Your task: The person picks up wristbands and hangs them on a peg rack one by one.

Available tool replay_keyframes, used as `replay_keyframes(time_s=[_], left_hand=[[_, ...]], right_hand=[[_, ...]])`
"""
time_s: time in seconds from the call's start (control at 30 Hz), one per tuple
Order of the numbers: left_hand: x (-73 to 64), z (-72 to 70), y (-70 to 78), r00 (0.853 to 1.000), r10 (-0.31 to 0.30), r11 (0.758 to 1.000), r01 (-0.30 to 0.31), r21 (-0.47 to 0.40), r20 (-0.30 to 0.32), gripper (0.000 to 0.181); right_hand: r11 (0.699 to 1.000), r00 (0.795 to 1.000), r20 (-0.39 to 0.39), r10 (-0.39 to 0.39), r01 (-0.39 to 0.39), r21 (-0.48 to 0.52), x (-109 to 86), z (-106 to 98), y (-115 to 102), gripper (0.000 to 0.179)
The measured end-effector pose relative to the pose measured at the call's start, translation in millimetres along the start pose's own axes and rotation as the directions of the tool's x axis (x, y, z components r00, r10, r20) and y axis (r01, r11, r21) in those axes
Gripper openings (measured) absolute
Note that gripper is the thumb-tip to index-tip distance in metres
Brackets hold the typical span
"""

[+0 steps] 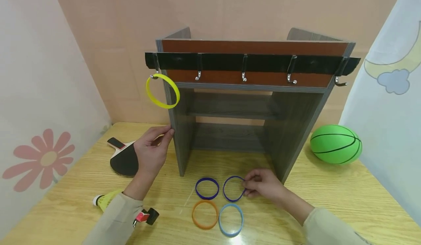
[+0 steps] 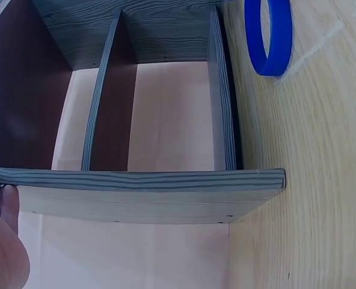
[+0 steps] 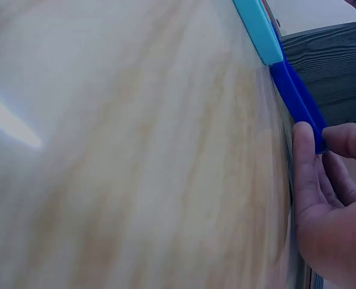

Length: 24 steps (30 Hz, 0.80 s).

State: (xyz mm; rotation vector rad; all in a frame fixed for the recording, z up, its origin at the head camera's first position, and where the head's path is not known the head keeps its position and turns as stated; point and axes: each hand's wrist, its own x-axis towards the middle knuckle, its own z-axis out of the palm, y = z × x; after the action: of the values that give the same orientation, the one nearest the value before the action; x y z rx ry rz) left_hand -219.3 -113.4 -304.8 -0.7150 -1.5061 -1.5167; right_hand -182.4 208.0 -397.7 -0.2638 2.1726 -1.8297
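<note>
My right hand (image 1: 264,183) pinches the right edge of a thin blue wristband (image 1: 225,190) between thumb and fingers, low at the table. In the right wrist view the same band (image 3: 295,96) runs up from the fingertips. My left hand (image 1: 152,148) grips the front edge of the grey wooden shelf's left side panel (image 1: 179,153) with thumb and fingertips. A dark blue wristband (image 1: 207,197), an orange one (image 1: 204,227) and a light blue one (image 1: 231,234) lie beside the held band. From the leftmost hook (image 1: 154,76) hangs a yellow wristband (image 1: 178,95).
Several metal hooks line a black strip (image 1: 222,62) across the shelf's top front. A green ball (image 1: 335,144) sits at the right. Left of the shelf lie a table tennis paddle (image 1: 123,163) and a yellow shuttlecock (image 1: 104,200), partly behind my left arm.
</note>
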Motion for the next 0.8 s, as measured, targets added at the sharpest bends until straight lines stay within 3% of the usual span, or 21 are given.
replay_keyframes(time_s=[0.2,0.33,0.5,0.8], left_hand=[[0.4,-0.2,0.7,1.0,0.007,1.0,-0.007,0.003,0.015,0.016],[-1.6,-1.9,-9.0,1.0,0.005,1.0,-0.005,-0.013,0.011,0.017],[-3.4,-4.7,-19.1,1.0,0.007,1.0,-0.007,-0.012,0.008,0.019],[-4.2,-5.4,-22.1,1.0,0.016,1.0,-0.016,-0.02,0.007,0.021]], right_hand=[[0.999,1.0,-0.024,0.003,-0.002,0.042,-6.1,0.7,2.1,0.021],[0.996,0.999,-0.038,0.002,0.001,0.085,-9.6,2.0,-4.2,0.014],[0.992,0.997,-0.061,-0.043,0.05,0.119,-9.5,2.0,-16.2,0.004],[0.961,0.989,-0.092,-0.113,0.132,0.244,-10.8,3.3,-38.2,0.006]])
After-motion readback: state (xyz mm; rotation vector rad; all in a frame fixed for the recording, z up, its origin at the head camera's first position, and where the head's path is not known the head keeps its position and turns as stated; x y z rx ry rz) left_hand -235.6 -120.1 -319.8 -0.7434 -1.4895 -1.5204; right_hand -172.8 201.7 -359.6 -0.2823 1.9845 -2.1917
